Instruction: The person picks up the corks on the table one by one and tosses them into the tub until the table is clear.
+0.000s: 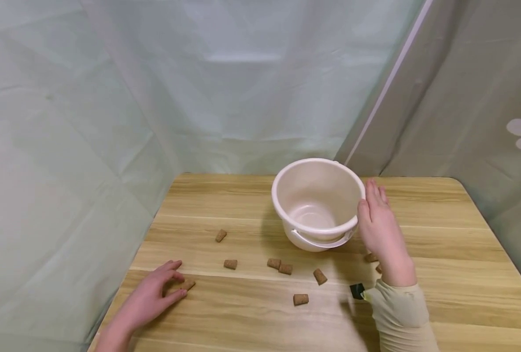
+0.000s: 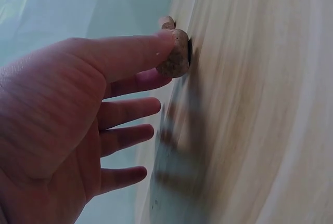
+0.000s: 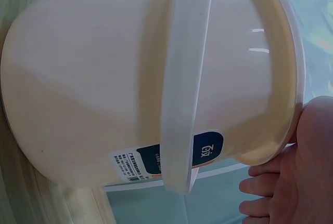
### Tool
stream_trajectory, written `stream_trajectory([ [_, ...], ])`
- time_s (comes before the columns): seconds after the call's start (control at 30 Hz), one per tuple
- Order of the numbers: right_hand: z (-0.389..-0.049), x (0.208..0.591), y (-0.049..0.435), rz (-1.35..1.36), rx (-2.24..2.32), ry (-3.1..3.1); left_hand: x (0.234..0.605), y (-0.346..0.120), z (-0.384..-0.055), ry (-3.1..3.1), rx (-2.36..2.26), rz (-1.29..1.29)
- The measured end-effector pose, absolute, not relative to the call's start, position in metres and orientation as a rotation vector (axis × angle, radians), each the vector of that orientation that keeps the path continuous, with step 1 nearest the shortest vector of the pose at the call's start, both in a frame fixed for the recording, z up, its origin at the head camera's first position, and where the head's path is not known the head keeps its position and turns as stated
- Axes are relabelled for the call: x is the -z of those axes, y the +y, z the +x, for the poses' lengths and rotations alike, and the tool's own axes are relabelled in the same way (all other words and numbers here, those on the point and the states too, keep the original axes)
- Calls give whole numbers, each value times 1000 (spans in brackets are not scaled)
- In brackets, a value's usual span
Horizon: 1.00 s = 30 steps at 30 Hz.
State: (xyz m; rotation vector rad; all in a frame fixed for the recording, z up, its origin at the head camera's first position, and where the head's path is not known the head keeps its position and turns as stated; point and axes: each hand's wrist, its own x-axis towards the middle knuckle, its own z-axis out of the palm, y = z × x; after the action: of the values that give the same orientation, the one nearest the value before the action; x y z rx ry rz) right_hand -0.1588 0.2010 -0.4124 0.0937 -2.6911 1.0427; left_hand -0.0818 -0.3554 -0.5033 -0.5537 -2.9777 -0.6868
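My left hand (image 1: 147, 294) is at the left of the table, thumb and index finger on either side of a cork (image 2: 178, 57). In the left wrist view the thumb tip overlaps that cork and the other fingers extend loosely apart. A white bucket (image 1: 302, 227) stands upright at the back, with no contents visible inside. Against the right side of its rim rests my right hand (image 1: 382, 229), its fingers straight. The right wrist view shows the bucket's handle (image 3: 184, 78) hanging down and a dark label (image 3: 208, 147) on its wall.
Several corks, among them one cork (image 1: 301, 299) near the front, lie scattered on the wooden table (image 1: 242, 322). Other corks (image 1: 372, 257) are partly hidden by my right arm. A small black item (image 1: 357, 291) is beside my right sleeve. Pale curtains (image 1: 251, 88) hang behind.
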Motion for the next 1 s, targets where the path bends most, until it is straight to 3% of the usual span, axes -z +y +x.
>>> stream_trajectory([
  [1.0, -158, 412, 200, 93, -1040, -2679, 503, -354, -89, -2924, 741, -563],
])
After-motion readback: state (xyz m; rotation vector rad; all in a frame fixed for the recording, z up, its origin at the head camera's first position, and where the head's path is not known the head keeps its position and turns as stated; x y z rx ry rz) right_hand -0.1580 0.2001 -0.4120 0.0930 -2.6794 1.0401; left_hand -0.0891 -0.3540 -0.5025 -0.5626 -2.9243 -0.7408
